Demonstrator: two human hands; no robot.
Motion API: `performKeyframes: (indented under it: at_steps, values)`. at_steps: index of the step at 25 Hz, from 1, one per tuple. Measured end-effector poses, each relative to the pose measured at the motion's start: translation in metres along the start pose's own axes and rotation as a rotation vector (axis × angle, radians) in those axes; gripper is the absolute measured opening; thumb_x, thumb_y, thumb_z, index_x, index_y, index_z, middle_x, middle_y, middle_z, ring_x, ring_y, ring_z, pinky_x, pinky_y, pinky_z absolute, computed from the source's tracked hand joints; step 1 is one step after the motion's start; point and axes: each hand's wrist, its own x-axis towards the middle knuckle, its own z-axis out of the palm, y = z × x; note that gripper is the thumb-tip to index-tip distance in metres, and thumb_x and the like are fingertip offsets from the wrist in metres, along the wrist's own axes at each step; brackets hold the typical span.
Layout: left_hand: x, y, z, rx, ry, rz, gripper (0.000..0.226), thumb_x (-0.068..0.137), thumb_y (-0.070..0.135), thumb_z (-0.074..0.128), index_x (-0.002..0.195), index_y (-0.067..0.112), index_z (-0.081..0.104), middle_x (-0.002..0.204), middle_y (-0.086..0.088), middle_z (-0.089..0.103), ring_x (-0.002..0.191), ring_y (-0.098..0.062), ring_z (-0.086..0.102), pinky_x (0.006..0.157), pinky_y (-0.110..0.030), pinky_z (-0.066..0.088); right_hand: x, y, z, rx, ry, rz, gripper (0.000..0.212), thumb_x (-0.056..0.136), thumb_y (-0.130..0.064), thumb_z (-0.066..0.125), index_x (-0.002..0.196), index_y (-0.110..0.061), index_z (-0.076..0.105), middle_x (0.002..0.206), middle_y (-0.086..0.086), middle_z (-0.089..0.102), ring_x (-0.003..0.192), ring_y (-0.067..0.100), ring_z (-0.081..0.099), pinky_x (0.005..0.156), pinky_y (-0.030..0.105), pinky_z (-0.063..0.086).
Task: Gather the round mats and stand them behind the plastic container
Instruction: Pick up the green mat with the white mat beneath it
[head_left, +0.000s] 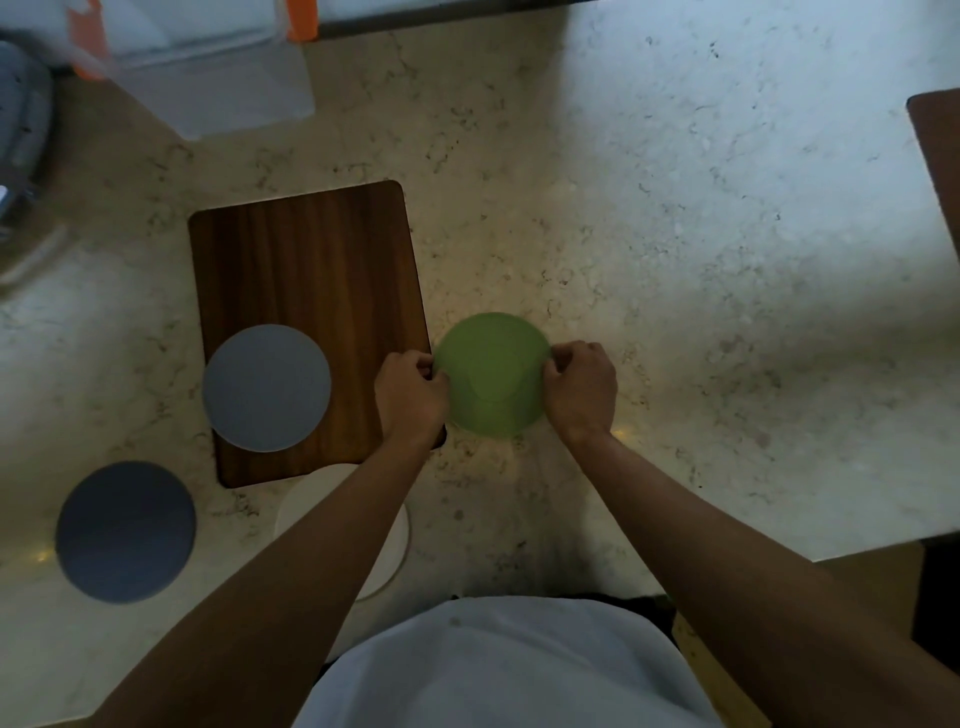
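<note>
Two hands pinch opposite edges of a green round mat (491, 371) above a marble counter (675, 208), the left hand (410, 392) clamped on its left rim and the right hand (579, 384) on its right. The mat looks thin, matte and floppy, and a faint crease suggests more than one green mat may be stacked there, though this cannot be confirmed. Such a limp disc could sag or slip from a fingertip grip during the carry, and may slump rather than stand once leaned behind the clear plastic container (208, 62) at the counter's far left. Three mats remain ungathered: a light grey mat (266, 387) on the wooden cutting board (306, 260), a dark grey mat (126, 531) near the front edge, and a white mat (387, 558) partly hidden under the left forearm.
</note>
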Motion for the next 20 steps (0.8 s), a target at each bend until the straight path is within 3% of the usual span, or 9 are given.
performKeyframes:
  at_steps: [4, 6, 10, 14, 17, 20]
  values:
    - [0.001, -0.001, -0.003, -0.076, -0.006, -0.08, 0.012, 0.085, 0.014, 0.067, 0.095, 0.007, 0.071, 0.099, -0.007, 0.07, 0.087, -0.018, 0.062, 0.073, -0.025, 0.041, 0.002, -0.004, -0.001, 0.005, -0.067, 0.039, 0.022, 0.088, -0.02, 0.064, 0.107, -0.01, 0.067, 0.11, 0.009, 0.061, 0.099, 0.023, 0.058, 0.087, 0.033, 0.048]
    - [0.001, -0.001, -0.005, -0.111, -0.01, -0.142, 0.009, 0.084, 0.016, 0.068, 0.092, 0.011, 0.071, 0.094, -0.004, 0.07, 0.081, -0.014, 0.06, 0.07, -0.025, 0.043, 0.003, -0.006, -0.004, 0.017, -0.097, 0.042, 0.019, 0.088, -0.019, 0.064, 0.105, -0.011, 0.065, 0.107, 0.006, 0.062, 0.096, 0.021, 0.059, 0.085, 0.033, 0.05]
    - [-0.001, -0.012, -0.013, -0.216, -0.062, -0.225, 0.019, 0.08, 0.017, 0.072, 0.098, 0.012, 0.07, 0.098, -0.006, 0.072, 0.088, -0.021, 0.065, 0.078, -0.035, 0.055, -0.002, -0.006, -0.009, 0.119, -0.144, 0.034, 0.016, 0.088, -0.016, 0.067, 0.104, -0.014, 0.064, 0.09, -0.006, 0.061, 0.079, 0.008, 0.058, 0.064, 0.013, 0.041]
    - [-0.017, -0.033, -0.032, -0.335, -0.085, -0.264, 0.024, 0.08, 0.013, 0.073, 0.103, 0.008, 0.072, 0.098, -0.01, 0.072, 0.09, -0.028, 0.069, 0.083, -0.048, 0.059, -0.021, -0.011, -0.007, 0.16, -0.199, -0.013, 0.017, 0.084, -0.018, 0.074, 0.1, -0.016, 0.068, 0.081, -0.014, 0.06, 0.07, -0.009, 0.053, 0.06, 0.002, 0.036]
    - [-0.035, -0.056, -0.052, -0.366, -0.039, -0.279, 0.021, 0.079, 0.015, 0.074, 0.099, 0.01, 0.074, 0.098, -0.009, 0.074, 0.09, -0.027, 0.069, 0.084, -0.048, 0.059, -0.043, -0.019, 0.003, 0.172, -0.251, -0.058, 0.016, 0.081, -0.019, 0.076, 0.096, -0.017, 0.07, 0.075, -0.017, 0.061, 0.069, -0.009, 0.057, 0.07, 0.015, 0.052]
    - [-0.06, -0.089, -0.08, -0.416, 0.016, -0.329, 0.013, 0.077, 0.011, 0.073, 0.089, 0.015, 0.075, 0.091, -0.007, 0.074, 0.088, -0.026, 0.069, 0.084, -0.048, 0.059, -0.07, -0.031, 0.021, 0.165, -0.338, -0.102, 0.02, 0.079, -0.022, 0.078, 0.096, -0.013, 0.071, 0.084, -0.003, 0.071, 0.078, 0.013, 0.068, 0.077, 0.032, 0.058]
